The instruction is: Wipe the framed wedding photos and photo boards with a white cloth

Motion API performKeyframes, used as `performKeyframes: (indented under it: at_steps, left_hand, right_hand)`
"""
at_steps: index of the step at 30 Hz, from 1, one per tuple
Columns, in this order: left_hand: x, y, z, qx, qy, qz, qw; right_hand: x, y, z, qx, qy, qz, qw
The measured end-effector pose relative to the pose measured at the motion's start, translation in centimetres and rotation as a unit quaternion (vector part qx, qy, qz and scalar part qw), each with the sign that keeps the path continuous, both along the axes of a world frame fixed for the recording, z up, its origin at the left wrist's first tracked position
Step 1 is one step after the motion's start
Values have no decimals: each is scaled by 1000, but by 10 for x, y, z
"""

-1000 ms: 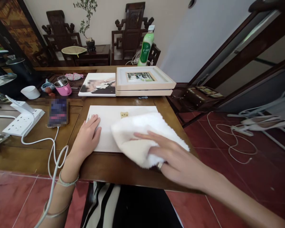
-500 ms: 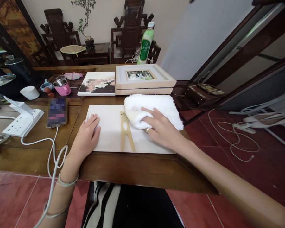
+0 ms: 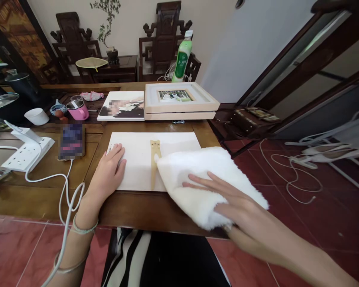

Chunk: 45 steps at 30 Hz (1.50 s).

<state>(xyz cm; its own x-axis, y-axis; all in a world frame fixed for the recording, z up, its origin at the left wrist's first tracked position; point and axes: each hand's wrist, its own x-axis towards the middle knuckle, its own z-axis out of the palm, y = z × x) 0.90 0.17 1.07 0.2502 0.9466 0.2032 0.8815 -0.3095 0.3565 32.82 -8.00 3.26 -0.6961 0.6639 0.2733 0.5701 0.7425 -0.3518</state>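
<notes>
Across a wooden table [image 3: 131, 215], a white board [image 3: 134, 163] is lying flat near the front edge, looking stiff, smooth and probably light, its rim likely offering the safest hold. A fluffy white cloth [image 3: 194, 163] is covering the board's right part and reaching past its right and near edges; it is looking soft, limp and light, likely to fold under any push, and best held by a thick gathered bunch. The person's right hand [image 3: 241, 205], slightly blurred, is holding the cloth at its near side, two fingers stretching along the top with a gap between them while another digit is disappearing into a fold; how tightly it is closing underneath, one cannot tell. The left hand [image 3: 110, 171] is resting palm down on the board's left edge, fingers nearly together and thumb apart, gripping nothing. Between the hands, a narrow golden figure [image 3: 153, 165] is showing on the board, partly hidden by the cloth.
</notes>
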Motion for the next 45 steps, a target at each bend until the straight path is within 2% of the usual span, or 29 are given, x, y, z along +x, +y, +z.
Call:
performKeyframes:
  at_steps: [2, 8, 11, 13, 15, 19, 23, 25, 27, 29, 31, 33, 36, 40, 43, 45]
  left_hand:
    - [0, 0, 0, -4, 0, 2, 1000]
    - [-2, 0, -2, -1, -6, 1, 1000]
    - [-2, 0, -1, 0, -8, 1, 1000]
    - [-2, 0, -1, 2, -9, -1, 1000]
    - [-2, 0, 0, 2, -9, -3, 1000]
    - [-2, 0, 1, 2, -8, -4, 1000]
    - [-2, -1, 1, 4, -6, -5, 1000]
    - [-2, -1, 1, 2, -5, -4, 1000]
    - [-2, -2, 1, -2, -5, -2, 1000]
    - [-1, -2, 1, -4, -5, 0, 1000]
    - [-1, -2, 1, -4, -4, 0, 1000]
    - [-2, -2, 1, -4, -4, -1, 1000]
    - [-2, -2, 1, -2, -7, -3, 1000]
    - [-2, -1, 1, -2, -9, -3, 1000]
    - [-2, -1, 1, -4, -12, -1, 1000]
    - [-2, -1, 2, -4, -13, -2, 1000]
  right_hand:
    - [3, 24, -4, 0, 13, -21, 1000]
    - [0, 120, -22, -5, 26, -99, 995]
    - [-6, 146, -26, -2, 26, -130, 991]
    - [-9, 146, -25, 1, 26, -136, 990]
    - [-10, 132, -23, 5, 25, -132, 991]
    - [-12, 77, -14, 11, 15, -88, 996]
    - [-7, 16, 4, -7, -9, -52, 999]
    - [-2, -3, 16, -17, -24, -34, 999]
    - [3, -10, 24, -30, -32, -16, 999]
    - [7, -3, 26, -37, -40, -20, 998]
    - [8, 16, 20, -36, -49, -47, 997]
    - [6, 45, 10, -35, -44, -72, 996]
    - [-2, 94, -5, -33, -19, -66, 997]
    - [-11, 144, -15, 5, 5, -93, 996]
    - [-15, 153, -18, 16, 9, -114, 993]
    - [-18, 142, -18, 22, 10, -124, 992]
